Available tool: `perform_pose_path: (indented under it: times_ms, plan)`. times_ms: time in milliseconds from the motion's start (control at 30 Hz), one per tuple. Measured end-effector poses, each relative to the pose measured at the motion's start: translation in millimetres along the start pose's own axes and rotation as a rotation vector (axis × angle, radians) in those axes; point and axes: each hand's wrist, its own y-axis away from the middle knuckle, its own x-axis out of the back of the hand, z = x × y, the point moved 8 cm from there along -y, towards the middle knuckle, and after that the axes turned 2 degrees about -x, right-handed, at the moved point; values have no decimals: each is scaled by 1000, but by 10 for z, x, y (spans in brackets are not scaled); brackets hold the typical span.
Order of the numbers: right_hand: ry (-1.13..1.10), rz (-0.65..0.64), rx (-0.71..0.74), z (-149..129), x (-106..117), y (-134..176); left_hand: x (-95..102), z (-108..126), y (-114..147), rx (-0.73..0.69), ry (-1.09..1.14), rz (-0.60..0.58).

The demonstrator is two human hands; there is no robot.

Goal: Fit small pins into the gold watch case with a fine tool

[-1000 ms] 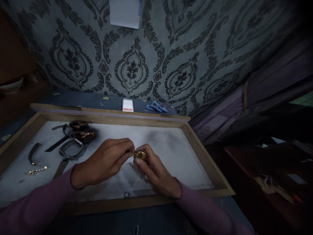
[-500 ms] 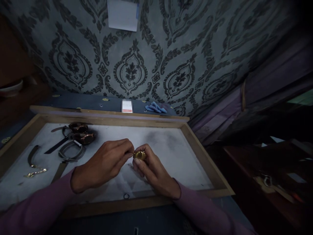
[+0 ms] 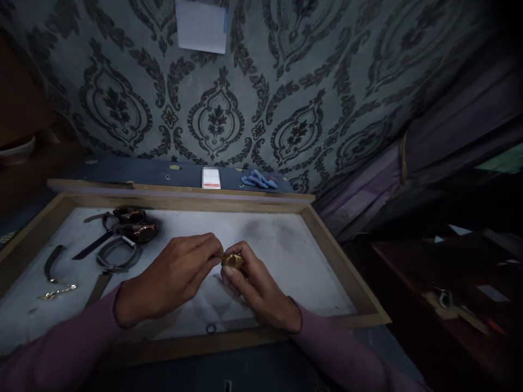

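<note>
Between the thumb and fingers of my right hand (image 3: 258, 280) is a small round gold watch case (image 3: 232, 261), held above the white bottom of the wooden tray. My left hand (image 3: 174, 268) pinches at the left edge of the case; its fingertips hide whatever lies between them. To the left lie two brown-and-gold watches (image 3: 139, 233) with dark straps. A grey strap coiled in a loop (image 3: 118, 254) rests below them. Further left is a dark strap piece (image 3: 53, 263) next to a gold chain (image 3: 57, 292). A small dark ring (image 3: 211, 328) lies near the tray's front edge.
The wooden tray (image 3: 347, 272) has raised sides all round. Behind it, a white card (image 3: 211, 178) and a crumpled blue cloth (image 3: 259, 179) lie on the dark blue patterned cover. At right, a dark red table (image 3: 408, 272) bears a metal ring-shaped item (image 3: 445, 298).
Both hands stay almost in place at the watch case, which has tilted slightly. The whole view has shifted a little.
</note>
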Motion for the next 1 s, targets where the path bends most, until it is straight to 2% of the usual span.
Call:
perform_pose_path:
  times_ms: [333, 567, 1000]
  plan:
    - [103, 76, 45, -56, 31, 14, -21, 36, 23, -48, -135, 16]
    - [95, 87, 41, -41, 31, 17, -44, 8, 21, -2, -97, 44]
    - [60, 80, 65, -67, 50, 24, -24, 33, 16, -10, -63, 46]
